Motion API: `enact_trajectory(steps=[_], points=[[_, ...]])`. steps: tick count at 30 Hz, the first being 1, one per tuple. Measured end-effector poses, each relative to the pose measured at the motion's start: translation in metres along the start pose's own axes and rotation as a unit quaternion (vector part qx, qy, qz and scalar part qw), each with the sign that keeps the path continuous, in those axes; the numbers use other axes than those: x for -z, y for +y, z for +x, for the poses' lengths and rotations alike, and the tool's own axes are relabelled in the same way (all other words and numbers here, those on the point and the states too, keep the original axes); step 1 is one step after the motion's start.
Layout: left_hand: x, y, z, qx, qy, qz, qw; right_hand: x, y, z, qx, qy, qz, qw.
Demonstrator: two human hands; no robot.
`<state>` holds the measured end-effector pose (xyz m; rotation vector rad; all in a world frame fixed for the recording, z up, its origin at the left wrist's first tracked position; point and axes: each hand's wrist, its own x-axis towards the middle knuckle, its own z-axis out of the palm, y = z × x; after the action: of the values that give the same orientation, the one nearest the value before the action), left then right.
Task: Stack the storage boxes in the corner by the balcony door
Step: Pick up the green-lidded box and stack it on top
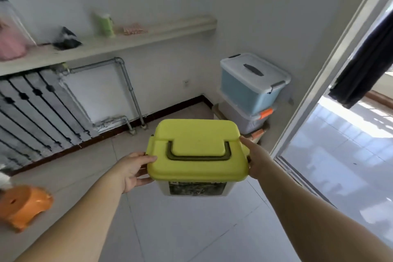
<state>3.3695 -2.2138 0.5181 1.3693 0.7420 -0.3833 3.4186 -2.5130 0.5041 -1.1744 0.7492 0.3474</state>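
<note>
Head view, both hands, left hand [131, 171], right hand [256, 158], gripping yellow-lidded box [196, 151] sides, aloft

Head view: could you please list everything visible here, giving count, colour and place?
yellow-lidded box: 1, yellow lid, pale body, held mid-air at centre
blue box: 1, blue with white lid, top of corner stack
grey box: 1, grey, orange latch, beneath blue box
stool: 1, orange, floor at left
shelf: 1, white, on wall
green container: 1, on shelf
radiator: 1, grey, under shelf
hands: 2, left hand and right hand gripping the box's sides
</note>
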Motion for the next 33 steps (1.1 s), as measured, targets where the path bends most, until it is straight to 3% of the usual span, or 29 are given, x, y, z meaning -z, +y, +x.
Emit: enact_trajectory(steps=[6,12,17,20,24,33], points=[[0.052,0.086,0.079,-0.022,-0.022,0.000,1.000,-0.095,-0.022,0.043,0.019,-0.005,0.012,1.000],[0.029,0.157,0.150,-0.065,-0.061,-0.030,0.996,-0.137,-0.073,0.104,0.073,-0.009,0.024,0.997],[-0.021,0.230,0.211,-0.114,-0.047,-0.064,0.990,-0.153,-0.143,0.163,0.129,-0.017,0.068,0.989],[-0.061,0.280,0.239,-0.132,-0.054,-0.066,0.988,-0.153,-0.195,0.188,0.172,0.017,0.091,0.981],[-0.125,0.346,0.277,-0.179,-0.103,-0.070,0.976,-0.149,-0.274,0.214,0.242,0.062,0.131,0.960],[-0.262,0.417,0.335,-0.162,-0.232,-0.009,0.959,-0.092,-0.350,0.241,0.330,0.161,0.179,0.913]])
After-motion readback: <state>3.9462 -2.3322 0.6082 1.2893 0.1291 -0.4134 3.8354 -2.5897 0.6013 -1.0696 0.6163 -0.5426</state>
